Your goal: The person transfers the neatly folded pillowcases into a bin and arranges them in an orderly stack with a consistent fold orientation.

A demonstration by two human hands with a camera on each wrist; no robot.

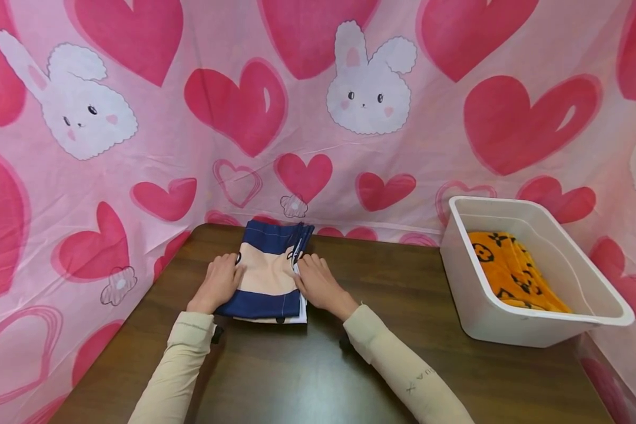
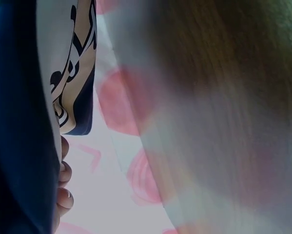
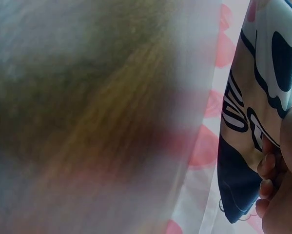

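A folded cloth (image 1: 267, 274), navy at both ends and beige across the middle, is between my two hands over the brown table. My left hand (image 1: 219, 284) grips its left edge, and in the left wrist view the fingertips (image 2: 65, 197) curl out from behind the navy and white fabric (image 2: 19, 122). On the opposite side my right hand (image 1: 320, 284) pinches the stacked layers. The right wrist view shows curled fingers (image 3: 266, 187) against the fabric (image 3: 238, 183), which bears dark lettering. White inner layers show along the lower right edge.
A white plastic bin (image 1: 458, 288) stands at the right of the brown table (image 1: 403, 294), with an orange cloth (image 1: 509, 274) with black patterns inside. Behind and at the sides hangs a pink curtain (image 1: 307, 135) with hearts and rabbits.
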